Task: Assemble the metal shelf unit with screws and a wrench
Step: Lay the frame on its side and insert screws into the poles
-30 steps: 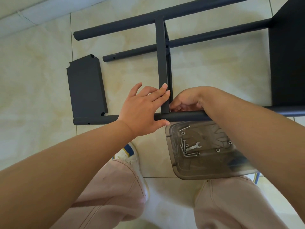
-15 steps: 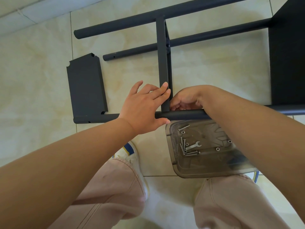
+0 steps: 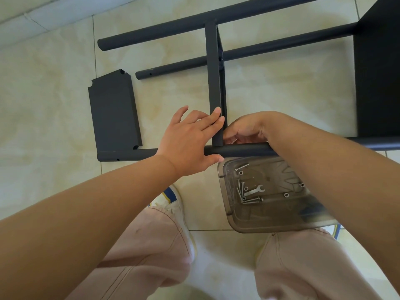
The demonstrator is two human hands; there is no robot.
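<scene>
Dark metal shelf frame [image 3: 214, 83] is lying on its side on the tiled floor [image 3: 281, 94], filling the twelve-to-three o'clock area. Left hand [image 3: 188, 144] is lying across the near tube [image 3: 238, 150], fingers straight, tips touching the upright crosspiece. Right hand [image 3: 244, 132] is curling behind that joint; contents not visible. Wrench [image 3: 254, 190] and screws [image 3: 249, 200] are sitting in a clear tray [image 3: 270, 226] at five o'clock. Loose panel [image 3: 113, 113] is lying at nine o'clock.

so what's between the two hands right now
In the head view, the upright dark metal shelf panel stands between the left hand and the right hand, where it meets the near dark round tube.
</scene>
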